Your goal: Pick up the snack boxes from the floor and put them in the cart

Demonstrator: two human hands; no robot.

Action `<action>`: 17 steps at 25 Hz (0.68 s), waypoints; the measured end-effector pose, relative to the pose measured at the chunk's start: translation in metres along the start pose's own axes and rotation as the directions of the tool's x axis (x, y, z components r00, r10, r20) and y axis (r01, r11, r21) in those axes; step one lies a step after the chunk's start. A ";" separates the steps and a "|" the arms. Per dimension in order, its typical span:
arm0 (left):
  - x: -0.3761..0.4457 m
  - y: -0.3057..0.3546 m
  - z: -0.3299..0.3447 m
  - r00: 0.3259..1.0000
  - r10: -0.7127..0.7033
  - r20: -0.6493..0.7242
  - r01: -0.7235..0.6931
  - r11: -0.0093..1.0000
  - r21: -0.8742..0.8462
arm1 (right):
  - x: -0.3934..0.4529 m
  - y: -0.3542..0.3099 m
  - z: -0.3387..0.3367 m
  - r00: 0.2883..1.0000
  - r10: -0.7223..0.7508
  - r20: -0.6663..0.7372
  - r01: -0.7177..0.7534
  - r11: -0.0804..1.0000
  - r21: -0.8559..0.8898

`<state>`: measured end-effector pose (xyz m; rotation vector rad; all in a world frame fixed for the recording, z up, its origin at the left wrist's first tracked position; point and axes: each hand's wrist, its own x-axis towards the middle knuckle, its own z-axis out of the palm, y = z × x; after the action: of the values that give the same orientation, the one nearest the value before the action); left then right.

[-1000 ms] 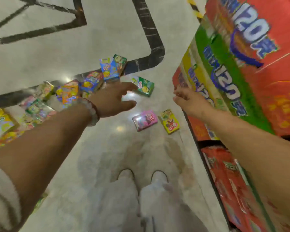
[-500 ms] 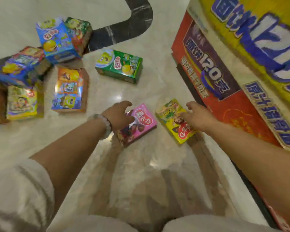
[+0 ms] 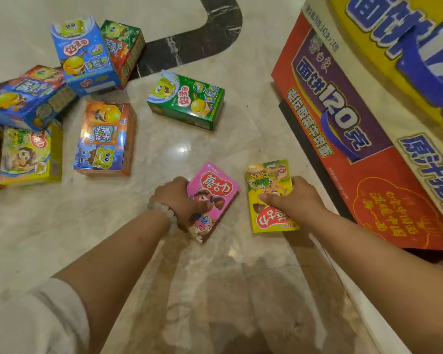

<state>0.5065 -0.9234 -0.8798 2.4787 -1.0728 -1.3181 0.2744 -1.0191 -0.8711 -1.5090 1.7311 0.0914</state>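
Pale polished marble floor [image 3: 210,149] fills the view, crossed farther off by a dark curved inlay band [image 3: 205,39]. Nearest the person, both arms reach down to it. The left hand [image 3: 178,200], with a bead bracelet [image 3: 164,213] at the wrist, grips the pink snack box [image 3: 215,195] along its left edge, thumb laid across the printed face. Just beside it, the right hand [image 3: 297,200] holds the yellow snack box [image 3: 269,198] from its right side, thumb pressing on top. Whether either box has left the floor I cannot tell; both look flat on it or barely lifted.

Beyond them a green box [image 3: 187,100] lies alone on its side. To the left sit an orange box [image 3: 105,139] and a yellow-green box [image 3: 30,154], with a blue box [image 3: 23,100] tilted above them. Farthest back, a taller blue box [image 3: 85,54] stands upright, touching a green and red box [image 3: 123,44]. Large printed cartons [image 3: 368,123] are stacked along the right.

No cart is visible. As I judge it, the work is at an early or middle stage: two boxes are in hand, at least six more wait on the floor, and how many are already in the cart cannot be known.
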 end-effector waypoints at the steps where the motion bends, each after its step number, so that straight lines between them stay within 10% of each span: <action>1: 0.001 -0.004 -0.002 0.999 -0.047 0.014 0.049 0.982 -0.181 | -0.002 -0.003 0.002 1.000 0.011 0.026 -0.014 0.992 0.129; 6: -0.034 0.004 -0.063 0.997 -0.057 -0.053 0.005 0.726 -0.688 | -0.033 -0.051 -0.006 0.976 -0.049 0.210 -0.120 0.690 0.714; 17: -0.319 0.147 -0.351 0.935 0.069 -0.349 -0.315 0.617 -0.721 | -0.256 -0.306 -0.242 0.950 -0.273 0.149 0.030 0.557 0.830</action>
<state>0.5835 -0.8960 -0.3902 1.7508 -0.5050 -0.9939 0.3960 -1.0320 -0.4206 -0.8553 1.1252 -0.5356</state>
